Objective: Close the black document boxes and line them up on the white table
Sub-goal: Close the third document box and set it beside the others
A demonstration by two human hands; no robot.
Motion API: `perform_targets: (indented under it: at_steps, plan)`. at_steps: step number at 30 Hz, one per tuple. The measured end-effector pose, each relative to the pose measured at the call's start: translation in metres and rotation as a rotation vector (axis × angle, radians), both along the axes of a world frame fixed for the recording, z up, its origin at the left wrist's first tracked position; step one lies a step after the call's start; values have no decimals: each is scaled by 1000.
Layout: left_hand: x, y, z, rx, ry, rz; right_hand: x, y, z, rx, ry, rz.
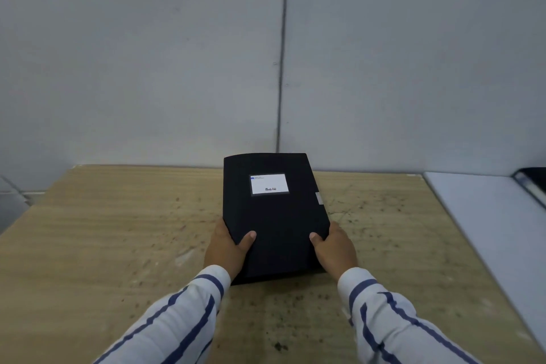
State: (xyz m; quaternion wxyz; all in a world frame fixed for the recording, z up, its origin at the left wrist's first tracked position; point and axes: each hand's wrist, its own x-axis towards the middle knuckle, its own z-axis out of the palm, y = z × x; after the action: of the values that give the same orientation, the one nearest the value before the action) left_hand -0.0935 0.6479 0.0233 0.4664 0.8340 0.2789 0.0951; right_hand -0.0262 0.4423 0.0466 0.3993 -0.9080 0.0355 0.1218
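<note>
Black document box (274, 215), lid down, label (269, 184) face up, sits in our two hands over the wooden surface (118, 230), near its middle and angled away from us; whether its far end rests on the wood or rides just above it we cannot tell. Left hand (226, 248) clamps the near left edge, thumb on top, fingers hidden underneath; right hand (335, 248) mirrors it on the near right edge. We judge the box rigid and flat-sided, board or plastic shell, holding shape with no sag under a two-point grip. Weight unknown, contents not visible. Matte cover looks fairly grippy. A small pale tab (319, 198) on the right edge may be the closure; best kept clear of fingers so the flap does not pop. Edge grip near the corners seems sound for carrying. White surface (478, 215) lies just to our right, butting the wooden one. Another dark object (531, 183) sits at its far right corner, partly cut off, possibly an open box. Wall (147, 53) close behind. Path rightward looks unobstructed.
</note>
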Motion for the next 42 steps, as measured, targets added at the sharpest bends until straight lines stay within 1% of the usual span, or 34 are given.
perform_targets:
  at_steps: [11, 16, 21, 34, 40, 42]
  plan:
    - [38, -229, 14, -59, -49, -152, 10, -237, 24, -28, -53, -123]
    - [53, -310, 12, -80, -28, -170, 17, -317, 24, -54, -61, -166]
    - [82, -362, 5, -68, 5, -201, 39, -369, 14, -31, -44, -209]
    - [191, -469, -18, -83, 68, -319, 127, -478, -19, -35, 34, -344]
    - [226, -516, -31, -48, 99, -279, 167, -521, -30, -32, 38, -336]
    - [234, -531, -35, -74, 98, -254, 181, -535, -33, -32, 42, -317]
